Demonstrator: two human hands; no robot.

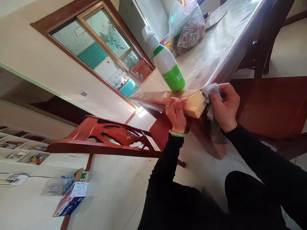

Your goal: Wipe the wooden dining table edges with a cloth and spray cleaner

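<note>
My left hand point(176, 113) is closed at the near edge of the table, its fingers pinching the rim of a clear plastic table cover point(150, 96). A green bangle circles that wrist. Bunched in my right hand point(226, 107) is a grey cloth point(212, 91), pressed against the table's corner point(195, 105), which looks pale yellow and glossy. Part of the cloth hangs below the fingers. Just beyond my hands, a white and green spray bottle point(169, 68) stands on the covered tabletop.
Farther along the table sits a filled plastic bag point(188, 30). A carved red wooden chair point(112, 135) is at the left, and another chair's seat point(271, 108) is at the right. On the floor at lower left lies a blue and white box point(73, 198).
</note>
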